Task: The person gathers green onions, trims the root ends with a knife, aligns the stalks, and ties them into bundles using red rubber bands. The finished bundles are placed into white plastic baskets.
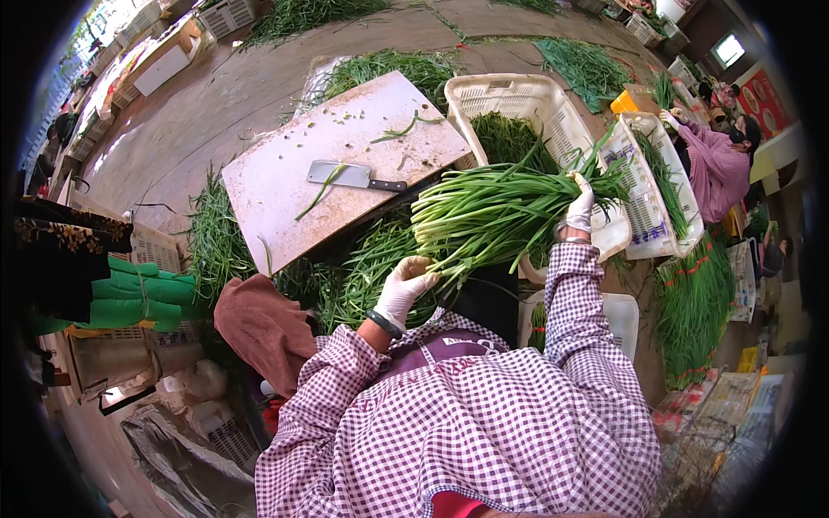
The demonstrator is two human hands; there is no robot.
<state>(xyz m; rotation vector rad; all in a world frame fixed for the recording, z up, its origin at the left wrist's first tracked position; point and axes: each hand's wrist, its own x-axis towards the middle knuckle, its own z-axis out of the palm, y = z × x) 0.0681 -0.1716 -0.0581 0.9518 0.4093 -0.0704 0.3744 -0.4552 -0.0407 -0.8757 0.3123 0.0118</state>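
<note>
A thick bunch of long green stalks that look like garlic chives [489,210] lies across in front of me, pale stem ends to the left. My right hand [579,204], in a whitish glove, grips it near the leafy end. By the lowest stem ends is my left hand [408,285], gloved too, its thumb and fingers curled; whether a stem is pinched there is unclear. Beyond the bunch, a tilted white cutting board [350,136] carries a cleaver [340,173] with a dark handle, a loose leaf [322,191] across its blade, and small cut bits.
A white plastic crate [563,116] holding greens stands behind the bunch, another crate [677,194] to its right. Loose greens [220,233] are heaped around the board. A brown cloth [265,324] hangs at my left. Tied bundles [696,311] and a co-worker [719,162] are at right.
</note>
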